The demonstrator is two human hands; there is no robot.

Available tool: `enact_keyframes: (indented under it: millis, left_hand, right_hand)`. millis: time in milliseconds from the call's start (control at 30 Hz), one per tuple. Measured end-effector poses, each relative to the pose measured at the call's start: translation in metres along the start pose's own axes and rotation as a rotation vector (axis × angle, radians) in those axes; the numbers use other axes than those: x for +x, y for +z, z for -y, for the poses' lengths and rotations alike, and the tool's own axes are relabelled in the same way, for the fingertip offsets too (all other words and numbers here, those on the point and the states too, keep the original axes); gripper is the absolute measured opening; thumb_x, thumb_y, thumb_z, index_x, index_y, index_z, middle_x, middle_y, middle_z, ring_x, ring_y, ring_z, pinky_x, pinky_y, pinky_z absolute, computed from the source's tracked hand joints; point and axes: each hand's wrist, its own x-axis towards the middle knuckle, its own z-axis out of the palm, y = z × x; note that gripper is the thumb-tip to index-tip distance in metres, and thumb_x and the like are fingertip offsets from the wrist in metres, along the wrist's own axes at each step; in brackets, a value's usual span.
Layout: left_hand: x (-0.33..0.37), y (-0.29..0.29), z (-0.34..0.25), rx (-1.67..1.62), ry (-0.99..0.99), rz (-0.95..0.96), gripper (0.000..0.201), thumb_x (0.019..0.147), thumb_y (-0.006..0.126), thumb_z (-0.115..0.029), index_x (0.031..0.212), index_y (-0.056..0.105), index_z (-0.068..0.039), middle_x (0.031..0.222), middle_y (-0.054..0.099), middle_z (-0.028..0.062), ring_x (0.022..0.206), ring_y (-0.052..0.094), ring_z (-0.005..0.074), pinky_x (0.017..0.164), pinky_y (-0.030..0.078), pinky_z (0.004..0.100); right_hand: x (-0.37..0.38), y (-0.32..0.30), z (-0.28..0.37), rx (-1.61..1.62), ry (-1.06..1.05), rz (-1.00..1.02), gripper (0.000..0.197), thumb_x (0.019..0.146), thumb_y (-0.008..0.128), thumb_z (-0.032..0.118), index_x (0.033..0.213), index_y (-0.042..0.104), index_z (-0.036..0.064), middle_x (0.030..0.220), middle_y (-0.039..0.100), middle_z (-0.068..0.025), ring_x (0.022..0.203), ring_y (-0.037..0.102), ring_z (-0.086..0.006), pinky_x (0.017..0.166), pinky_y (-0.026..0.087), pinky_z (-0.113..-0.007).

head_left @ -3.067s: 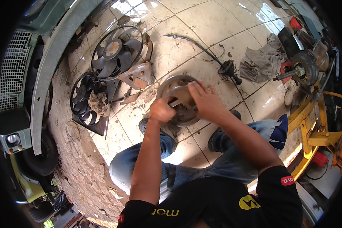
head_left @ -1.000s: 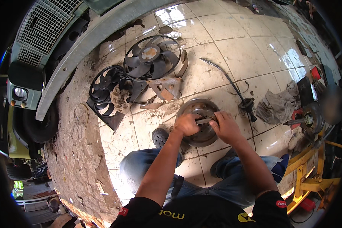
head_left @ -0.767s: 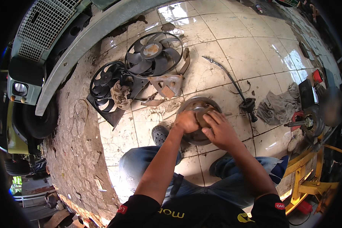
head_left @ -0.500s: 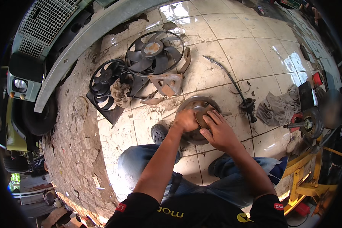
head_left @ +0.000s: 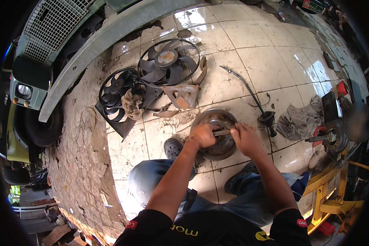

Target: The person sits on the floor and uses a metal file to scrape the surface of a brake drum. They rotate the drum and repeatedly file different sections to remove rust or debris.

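Observation:
Low over the floor, my left hand [head_left: 202, 135] is closed around one end of a flat dull-metal piece [head_left: 222, 132], seen almost edge-on; its exact kind cannot be made out. At the other end, my right hand [head_left: 247, 140] grips it with the thumb and bent fingers. Directly below both hands, a round dished metal wheel or drum [head_left: 212, 116] with holes lies flat on the tiles, partly hidden by my left hand.
Two black radiator fans [head_left: 166, 58] with a crumpled rag [head_left: 132, 105] and a rusty bracket [head_left: 182, 97] lie to the left. On the right are a lever with a long rod [head_left: 252, 93], a grey cloth [head_left: 298, 119] and a yellow metal stand [head_left: 322, 201]. A vehicle's bumper [head_left: 76, 61] borders the far left.
The metal piece has turned from showing its broad face to nearly edge-on. My right hand has moved rightward from lying over it to gripping its right end.

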Motion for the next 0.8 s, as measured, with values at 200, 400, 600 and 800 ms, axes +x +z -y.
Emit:
enact_keyframes:
  millis: [200,400,600,800]
  left_hand:
    - [-0.008,-0.021,-0.016,-0.049,-0.065,0.073,0.046,0.074,0.066,-0.027,0.118,0.072,-0.018,0.117,0.07,0.0169,0.111,0.065,0.0352,0.1,0.05,0.0424]
    - [0.002,0.0,0.0,0.02,-0.044,0.048,0.046,0.072,0.068,-0.029,0.117,0.073,-0.019,0.11,0.071,0.0185,0.106,0.067,0.035,0.095,0.052,0.0421]
    - [0.0,-0.01,-0.011,-0.022,-0.029,0.02,0.046,0.072,0.068,-0.028,0.116,0.073,-0.018,0.11,0.071,0.0188,0.105,0.067,0.0357,0.095,0.053,0.0427]
    - [0.001,-0.011,-0.004,0.023,-0.142,0.109,0.047,0.072,0.067,-0.028,0.117,0.072,-0.018,0.113,0.07,0.0188,0.108,0.066,0.0356,0.097,0.051,0.043]
  right_hand:
    - [-0.01,0.016,0.009,0.081,-0.238,-0.181,0.046,0.105,0.042,0.038,0.128,0.061,0.0036,0.134,0.059,-0.0201,0.131,0.05,-0.0412,0.112,0.034,-0.054]
    - [-0.006,0.021,0.004,0.019,-0.217,-0.181,0.04,0.105,0.044,0.032,0.127,0.062,0.0048,0.133,0.06,-0.0201,0.129,0.051,-0.0416,0.111,0.036,-0.054]
    - [0.007,0.011,-0.027,0.077,0.025,-0.077,0.036,0.103,0.047,0.029,0.125,0.062,0.0046,0.129,0.063,-0.018,0.125,0.055,-0.0398,0.107,0.037,-0.056]
    - [-0.005,0.022,0.012,0.059,-0.314,-0.267,0.038,0.104,0.043,0.028,0.125,0.062,0.0031,0.129,0.063,-0.0178,0.126,0.054,-0.0396,0.109,0.035,-0.056]
